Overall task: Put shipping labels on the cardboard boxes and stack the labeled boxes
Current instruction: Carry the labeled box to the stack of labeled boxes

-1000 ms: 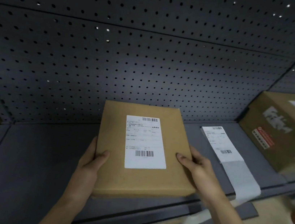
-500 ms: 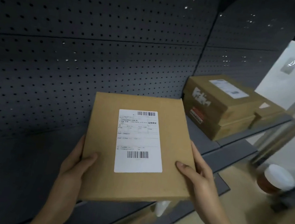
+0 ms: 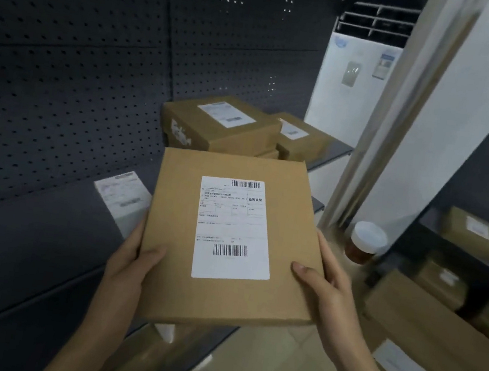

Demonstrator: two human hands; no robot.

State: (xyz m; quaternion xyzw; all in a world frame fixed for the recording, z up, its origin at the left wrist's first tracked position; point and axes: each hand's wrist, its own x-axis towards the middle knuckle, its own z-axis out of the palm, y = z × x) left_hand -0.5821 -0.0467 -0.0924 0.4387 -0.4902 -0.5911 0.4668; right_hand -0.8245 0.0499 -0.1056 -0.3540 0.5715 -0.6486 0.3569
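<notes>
A flat cardboard box (image 3: 173, 238) with a white shipping label (image 3: 232, 230) on its top is held in the air in front of the dark shelf. My left hand (image 3: 135, 261) grips its left edge, thumb on top. My right hand (image 3: 321, 287) grips its right edge, thumb on top as well. Behind it, on the shelf, stands a stack of labeled boxes (image 3: 223, 129), with a second, lower labeled stack (image 3: 303, 140) to its right. A strip of loose labels (image 3: 123, 196) lies on the shelf to the left of the held box.
The grey shelf board (image 3: 24, 248) runs along a perforated back panel (image 3: 63, 81). A white-lidded jar (image 3: 364, 243) stands on the floor at the right. More labeled boxes (image 3: 433, 353) lie on the floor and on another shelf (image 3: 474, 236) at the right.
The view has swung right and both hands have carried the box off the shelf toward the stack of labeled boxes. The grip on both edges is unchanged.
</notes>
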